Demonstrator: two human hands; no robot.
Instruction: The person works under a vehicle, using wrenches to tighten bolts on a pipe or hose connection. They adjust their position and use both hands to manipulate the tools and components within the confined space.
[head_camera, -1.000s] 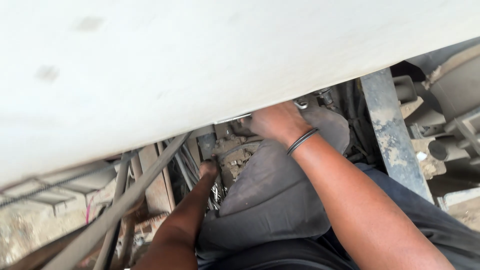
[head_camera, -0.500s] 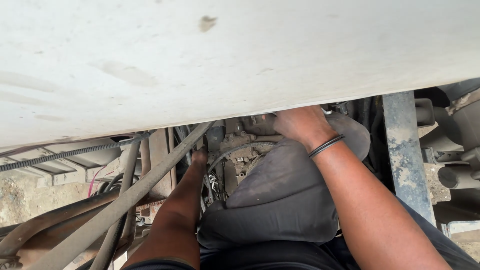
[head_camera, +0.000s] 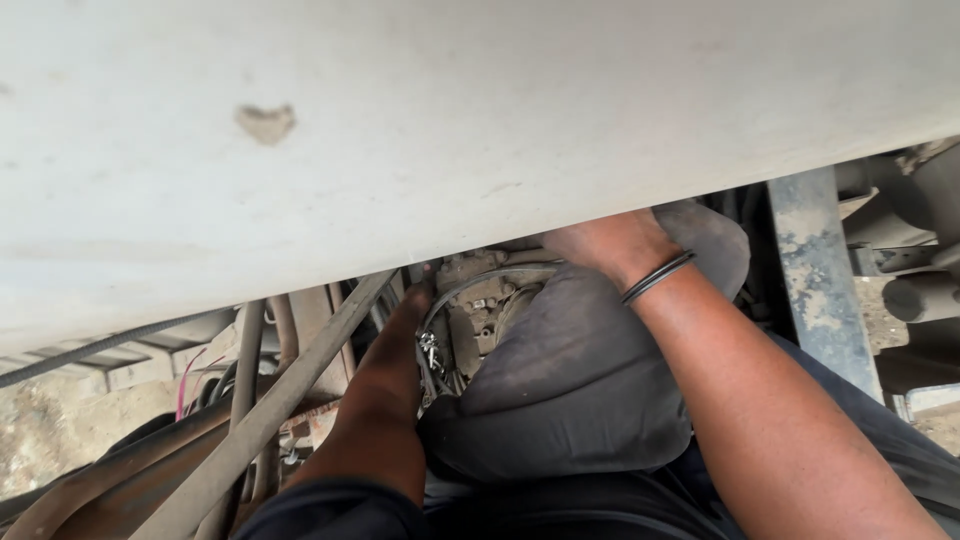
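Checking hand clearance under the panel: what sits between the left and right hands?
In the head view, a grimy metal engine part and the top of a dark grey cover lie between the left hand and the right hand.

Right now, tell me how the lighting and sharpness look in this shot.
Head view: the pale panel overhead is bright and washed out; the machinery beneath lies in shadow; both forearms are fairly sharp, the left hand dim, the right hand evenly lit.
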